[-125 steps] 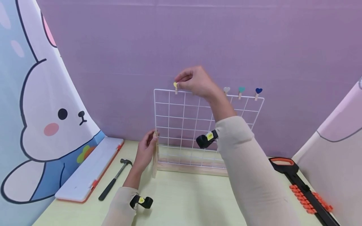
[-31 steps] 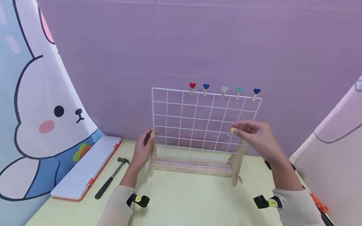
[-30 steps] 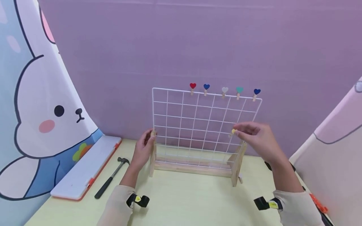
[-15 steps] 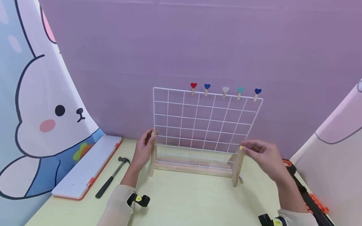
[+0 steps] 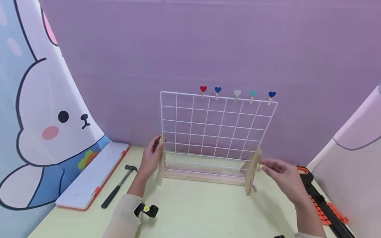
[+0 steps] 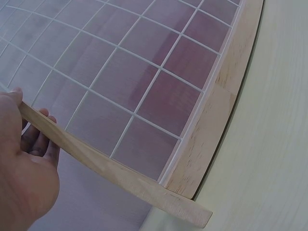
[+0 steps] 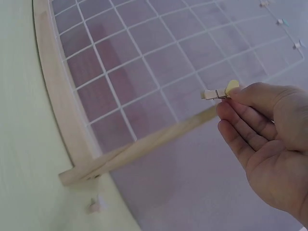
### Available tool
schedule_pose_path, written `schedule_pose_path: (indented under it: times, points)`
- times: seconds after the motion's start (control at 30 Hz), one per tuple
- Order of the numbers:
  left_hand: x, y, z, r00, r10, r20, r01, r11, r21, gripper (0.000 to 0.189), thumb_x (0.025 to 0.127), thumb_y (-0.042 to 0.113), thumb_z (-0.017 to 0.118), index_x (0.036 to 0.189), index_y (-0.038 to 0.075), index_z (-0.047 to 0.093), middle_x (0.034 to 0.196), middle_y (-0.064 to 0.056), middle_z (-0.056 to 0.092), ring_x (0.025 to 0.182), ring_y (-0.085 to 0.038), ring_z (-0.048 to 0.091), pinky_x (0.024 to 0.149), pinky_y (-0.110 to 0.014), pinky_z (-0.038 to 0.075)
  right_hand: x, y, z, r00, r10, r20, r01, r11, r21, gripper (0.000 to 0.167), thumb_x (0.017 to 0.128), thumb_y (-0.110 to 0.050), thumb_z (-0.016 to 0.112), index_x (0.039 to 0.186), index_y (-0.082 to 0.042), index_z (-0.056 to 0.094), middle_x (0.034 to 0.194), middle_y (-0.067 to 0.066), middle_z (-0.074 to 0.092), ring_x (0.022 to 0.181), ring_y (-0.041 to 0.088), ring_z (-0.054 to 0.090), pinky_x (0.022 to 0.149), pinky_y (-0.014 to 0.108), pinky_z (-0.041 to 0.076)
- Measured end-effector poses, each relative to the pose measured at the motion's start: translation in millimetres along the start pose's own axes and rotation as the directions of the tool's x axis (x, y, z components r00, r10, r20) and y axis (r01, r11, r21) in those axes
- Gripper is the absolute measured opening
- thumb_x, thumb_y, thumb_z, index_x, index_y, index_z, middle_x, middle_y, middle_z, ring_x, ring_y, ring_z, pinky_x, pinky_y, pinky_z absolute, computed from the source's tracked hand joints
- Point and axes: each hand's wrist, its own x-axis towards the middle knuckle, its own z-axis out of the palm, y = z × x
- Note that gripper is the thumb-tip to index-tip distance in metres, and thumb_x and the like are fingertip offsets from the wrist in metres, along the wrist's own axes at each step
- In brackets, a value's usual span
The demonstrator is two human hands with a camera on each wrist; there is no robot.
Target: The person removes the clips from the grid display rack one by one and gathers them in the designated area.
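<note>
A white wire grid (image 5: pixel 214 125) stands in a wooden base, its top wire carrying clothespins with red (image 5: pixel 203 89), white, teal and blue hearts. My left hand (image 5: pixel 151 157) grips the left wooden post (image 6: pixel 110 171), thumb on one side and fingers on the other. Between the thumb and fingers of my right hand (image 5: pixel 284 178) is a small wooden clothespin with a yellow heart (image 7: pixel 232 87), just outside the right post (image 5: pixel 253 172) and off the grid. Another small clothespin (image 7: pixel 95 204) lies on the table by the foot of that post, blurred.
To the left lie a claw hammer (image 5: pixel 120 185) and a white case with an orange edge (image 5: pixel 92 178). A black tool with orange parts (image 5: pixel 321 201) lies at the right edge of the table (image 5: pixel 202 211). A purple backdrop (image 5: pixel 208 43) hangs behind the grid.
The yellow-heart clothespin has come off the grid's top left; my right hand has carried it right and down past the right post. My left hand keeps its grip on the left post.
</note>
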Motion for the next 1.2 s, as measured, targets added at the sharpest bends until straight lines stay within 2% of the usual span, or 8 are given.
schedule_pose_path:
  times: [0.27,0.5,0.63,0.77,0.97,1.1,1.2]
  points:
    - [0.0,-0.5,1.1,1.0,-0.015,0.003,0.015,1.0,0.009,0.047,0.109,0.032,0.051,0.151,0.01,0.049,0.144,-0.016,0.061,0.124,-0.025,0.056,0.095,-0.011,0.047,-4.1,22,-4,0.998,0.063,-0.03,-0.063,0.998,-0.017,0.038,0.097,-0.023,0.074,0.127,0.0,0.07,0.101,-0.02,0.074,0.095,-0.011,0.066,0.079,0.012,0.055]
    - [0.8,1.0,0.6,0.999,-0.031,0.007,0.031,0.999,0.013,0.049,0.109,0.035,0.051,0.152,0.012,0.047,0.145,-0.012,0.06,0.125,-0.019,0.055,0.096,-0.01,0.046,-2.9,43,-4,0.998,0.055,-0.033,-0.055,0.998,0.007,0.036,0.097,-0.019,0.073,0.125,0.004,0.07,0.098,-0.015,0.075,0.093,-0.008,0.067,0.078,0.012,0.055]
    - [0.7,1.7,0.1,0.999,-0.033,0.015,0.033,0.999,0.012,0.051,0.11,0.034,0.051,0.153,0.008,0.045,0.146,-0.013,0.06,0.126,-0.022,0.055,0.096,-0.011,0.046,-3.3,52,-2,0.998,0.053,-0.03,-0.053,0.999,0.012,0.035,0.098,-0.016,0.073,0.123,0.006,0.069,0.096,-0.016,0.075,0.092,-0.008,0.067,0.077,0.012,0.055]
    - [0.7,2.7,0.0,0.999,-0.039,0.018,0.039,0.999,0.015,0.05,0.109,0.035,0.051,0.153,0.01,0.046,0.147,-0.013,0.059,0.128,-0.024,0.055,0.097,-0.012,0.046,-4.2,58,-2,0.998,0.063,-0.02,-0.063,0.998,0.018,0.036,0.098,-0.016,0.072,0.124,0.008,0.068,0.096,-0.015,0.075,0.091,-0.009,0.066,0.077,0.012,0.054]
    - [1.1,1.8,-1.2,1.0,-0.015,0.007,0.015,1.0,-0.007,0.046,0.11,0.03,0.051,0.15,0.007,0.048,0.144,-0.015,0.061,0.124,-0.026,0.055,0.093,-0.01,0.046,-1.8,66,0,0.992,0.129,0.008,-0.129,0.991,-0.019,0.034,0.098,-0.019,0.073,0.125,0.002,0.07,0.105,-0.001,0.078,0.092,-0.008,0.066,0.077,0.016,0.055]
    - [1.9,0.2,-1.1,1.0,0.002,0.009,-0.002,1.0,-0.009,0.045,0.11,0.028,0.051,0.148,0.006,0.05,0.143,-0.017,0.061,0.119,-0.016,0.056,0.093,-0.01,0.046,-1.6,77,1,0.984,0.176,0.037,-0.174,0.983,-0.063,0.032,0.097,-0.018,0.073,0.123,0.0,0.071,0.113,0.012,0.078,0.092,-0.005,0.067,0.077,0.019,0.057]
    - [1.6,0.1,-0.6,1.0,0.004,0.01,-0.004,1.0,-0.012,0.045,0.11,0.028,0.051,0.148,0.006,0.05,0.144,-0.018,0.06,0.117,-0.012,0.056,0.093,-0.01,0.046,-2.5,86,3,0.985,0.164,0.054,-0.161,0.985,-0.062,0.03,0.096,-0.012,0.073,0.121,0.005,0.071,0.113,0.019,0.077,0.09,-0.003,0.069,0.076,0.02,0.058]
